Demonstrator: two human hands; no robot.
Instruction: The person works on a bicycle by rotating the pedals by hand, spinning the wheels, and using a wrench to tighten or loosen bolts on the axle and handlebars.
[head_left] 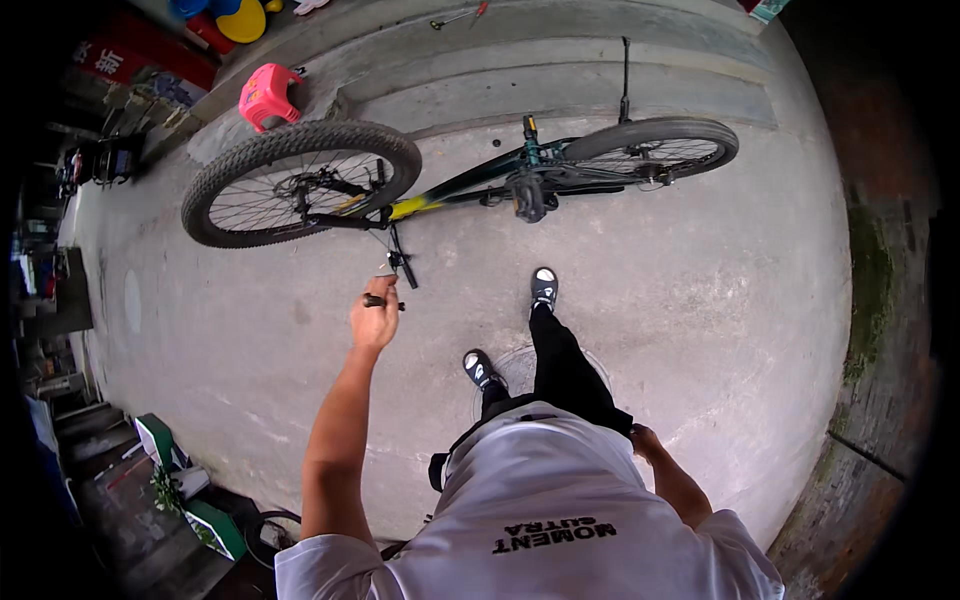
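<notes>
A dark green and yellow bicycle (420,206) stands ahead of me and looks turned upside down, its handlebar (402,268) low by the ground. Its knobby wheel (205,190) is at the left, the other wheel (725,150) at the right. My left hand (373,318) reaches forward, closed, just short of the handlebar end. A small black object (374,300) crosses its fingers, and a thin greyish flat piece shows at the fingertips; I cannot make out their kind. My right hand (645,441) is down at my hip against my black trousers, its fingers hidden near the pocket.
A pink plastic stool (268,95) stands behind the left wheel. Concrete steps (560,70) rise beyond the bicycle, with a red-handled tool (478,10) on them. Green and white planters (212,525) are at the lower left. A mossy strip (872,280) borders the concrete at right.
</notes>
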